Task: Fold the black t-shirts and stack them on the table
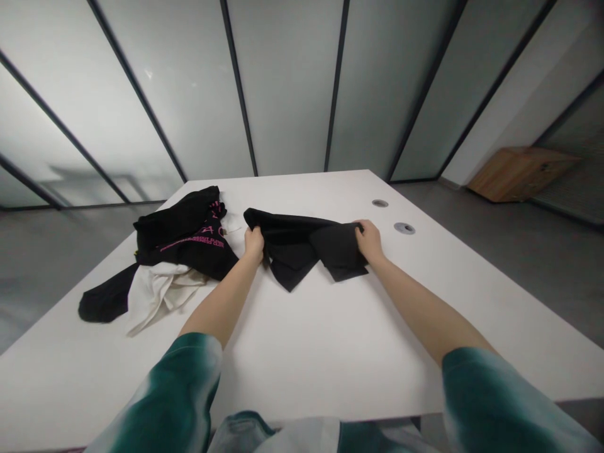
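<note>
A plain black garment [302, 236], shaped somewhat like shorts, is stretched sideways between my two hands over the white table [321, 352]. Two flaps hang from it toward me, with a V-shaped gap between them. My left hand [255, 244] is closed on its left end, and my right hand [370, 242] pinches its right end. Some of my fingers are hidden behind the cloth. Left of my left hand lies a heap of clothes: a black garment with pink lettering [189, 233] on top of a white garment [158, 292].
A black piece of cloth [108, 296] sticks out from the heap's left side. Two round cable grommets [404, 228] are set in the table's right side. Frosted glass panels [287, 82] stand behind the table, and a wooden cabinet [514, 173] is on the floor at right.
</note>
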`<state>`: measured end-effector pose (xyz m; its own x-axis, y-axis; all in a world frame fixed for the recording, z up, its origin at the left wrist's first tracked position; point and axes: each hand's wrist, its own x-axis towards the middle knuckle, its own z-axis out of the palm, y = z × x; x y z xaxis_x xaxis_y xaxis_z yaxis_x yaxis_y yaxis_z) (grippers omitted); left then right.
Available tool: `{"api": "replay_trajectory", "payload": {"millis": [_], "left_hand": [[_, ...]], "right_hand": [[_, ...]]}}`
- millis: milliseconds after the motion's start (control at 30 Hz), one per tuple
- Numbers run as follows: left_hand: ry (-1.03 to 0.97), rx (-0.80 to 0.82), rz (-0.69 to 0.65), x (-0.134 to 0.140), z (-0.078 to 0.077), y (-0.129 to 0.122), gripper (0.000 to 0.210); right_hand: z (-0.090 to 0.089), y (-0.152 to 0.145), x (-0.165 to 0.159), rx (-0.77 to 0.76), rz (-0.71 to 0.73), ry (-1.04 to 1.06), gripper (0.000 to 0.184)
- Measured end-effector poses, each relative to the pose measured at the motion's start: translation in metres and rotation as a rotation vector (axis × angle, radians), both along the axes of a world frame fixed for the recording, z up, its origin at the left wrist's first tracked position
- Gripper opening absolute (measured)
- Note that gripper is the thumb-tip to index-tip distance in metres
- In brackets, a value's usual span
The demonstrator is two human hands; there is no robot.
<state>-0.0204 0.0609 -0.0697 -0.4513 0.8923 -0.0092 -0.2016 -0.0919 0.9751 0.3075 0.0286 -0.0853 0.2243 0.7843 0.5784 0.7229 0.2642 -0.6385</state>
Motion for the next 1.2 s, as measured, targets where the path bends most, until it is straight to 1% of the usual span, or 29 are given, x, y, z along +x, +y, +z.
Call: {"api": "replay_trajectory", "payload": {"millis": [67,100,167,233,300,333,367,400,433,467,500,533,600,633,667,700,767,833,867,933,967,1000,1033,1100,1167,1200], "left_hand": [[0.078,0.04,0.081,-0.01,-0.002,0.004,0.006],[0.105,0.033,0.106,-0.013,-0.003,0.006,0.005],[0.128,-0.011,0.115,-0.018,-0.005,0.009,0.008],[0.133,-0.055,0.106,-0.02,-0.006,0.011,0.013],[0.206,-0.042,0.15,-0.021,-0.005,0.011,0.022],[0.284,-0.004,0.196,-0.022,-0.003,0.009,0.028],[0.382,0.051,0.24,-0.022,-0.001,0.006,0.032],[0.487,0.115,0.257,-0.022,0.002,0.003,0.032],[0.588,0.176,0.226,-0.02,0.005,-0.001,0.028],[0.676,0.224,0.142,-0.018,0.008,-0.006,0.02],[0.75,0.252,0.01,-0.014,0.01,-0.011,0.012],[0.813,0.26,-0.149,-0.009,0.012,-0.017,0.009],[0.897,0.244,-0.439,0.003,0.014,-0.026,0.021],[0.912,0.234,-0.535,0.009,0.014,-0.031,0.026],[0.908,0.226,-0.592,0.014,0.014,-0.034,0.031],[0.895,0.221,-0.617,0.019,0.013,-0.037,0.035],[0.879,0.218,-0.613,0.024,0.011,-0.041,0.041],[0.909,0.212,-0.601,0.025,0.009,-0.041,0.038],[0.935,0.206,-0.6,0.025,0.008,-0.041,0.033],[0.974,0.2,-0.599,0.023,0.007,-0.038,0.018],[0.982,0.204,-0.593,0.022,0.007,-0.036,0.013],[0.981,0.211,-0.581,0.021,0.007,-0.034,0.014],[0.969,0.218,-0.558,0.02,0.007,-0.032,0.017],[0.907,0.217,-0.47,0.018,0.009,-0.027,0.025],[0.793,0.203,-0.366,0.017,0.011,-0.022,0.031],[0.722,0.199,-0.326,0.016,0.012,-0.02,0.034]], "right_hand": [[-0.005,0.007,0.012,0.001,-0.024,0.208,0.024],[-0.007,0.01,0.017,-0.007,-0.03,0.305,0.023],[-0.009,0.015,0.022,-0.024,-0.064,0.469,0.021],[-0.008,0.016,0.024,0.002,-0.144,0.581,0.021],[-0.003,0.012,0.023,0.085,-0.227,0.59,0.02],[0.0,0.008,0.022,0.123,-0.242,0.543,0.019],[0.004,0.003,0.019,0.14,-0.227,0.459,0.019],[0.008,-0.003,0.016,0.132,-0.181,0.343,0.021],[0.012,-0.008,0.012,0.096,-0.112,0.207,0.025],[0.016,-0.013,0.007,0.039,-0.028,0.064,0.03],[0.018,-0.016,0.001,-0.031,0.059,-0.08,0.034],[0.021,-0.019,-0.005,-0.102,0.139,-0.216,0.036],[0.022,-0.022,-0.016,-0.217,0.249,-0.44,0.038],[0.021,-0.021,-0.019,-0.253,0.275,-0.518,0.039],[0.02,-0.02,-0.021,-0.274,0.285,-0.573,0.041],[0.018,-0.019,-0.021,-0.29,0.281,-0.608,0.044],[0.011,-0.016,-0.016,-0.329,0.249,-0.635,0.054],[0.005,-0.013,-0.008,-0.367,0.19,-0.635,0.06],[0.003,-0.011,-0.004,-0.372,0.155,-0.633,0.057],[0.0,-0.009,0.004,-0.341,0.072,-0.609,0.045],[0.0,-0.008,0.007,-0.31,0.021,-0.583,0.04],[0.0,-0.007,0.01,-0.271,-0.037,-0.544,0.037],[0.001,-0.006,0.013,-0.23,-0.097,-0.494,0.035],[0.001,-0.003,0.019,-0.172,-0.2,-0.38,0.034],[0.0,0.001,0.024,-0.174,-0.256,-0.266,0.034],[-0.001,0.003,0.026,-0.191,-0.261,-0.215,0.035]]}}
